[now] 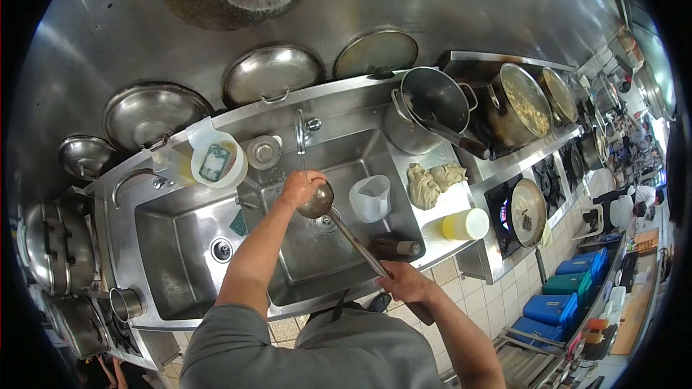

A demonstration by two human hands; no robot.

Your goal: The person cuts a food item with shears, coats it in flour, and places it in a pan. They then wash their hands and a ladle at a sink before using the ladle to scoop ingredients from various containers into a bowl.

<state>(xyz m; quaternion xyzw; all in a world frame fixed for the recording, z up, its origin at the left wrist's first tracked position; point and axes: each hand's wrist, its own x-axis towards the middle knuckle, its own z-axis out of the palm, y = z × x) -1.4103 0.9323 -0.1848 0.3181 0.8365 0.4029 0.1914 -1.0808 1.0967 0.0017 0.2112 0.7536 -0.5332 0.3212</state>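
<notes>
Over the right sink basin I hold a long-handled metal ladle (355, 242) slantwise, its bowl toward the tap. My right hand (407, 284) is wrapped round the handle near its dark end. At the bowl's rim, my left hand (303, 188) is closed with curled fingers; part of the bowl is hidden behind it. The tap (300, 133) stands just above my left hand. In the same basin are a translucent plastic jug (370, 198) and a brush with dark bristles (393, 246).
A white tub (219, 162) holding a sponge sits behind the sinks, beside a metal strainer (264, 152). Crumpled cloths (425, 186) and a yellow container (465, 225) lie right of the basin. A pot with a wok (434, 97) stands behind them. A pan (528, 210) is on the stove, near a lit flame.
</notes>
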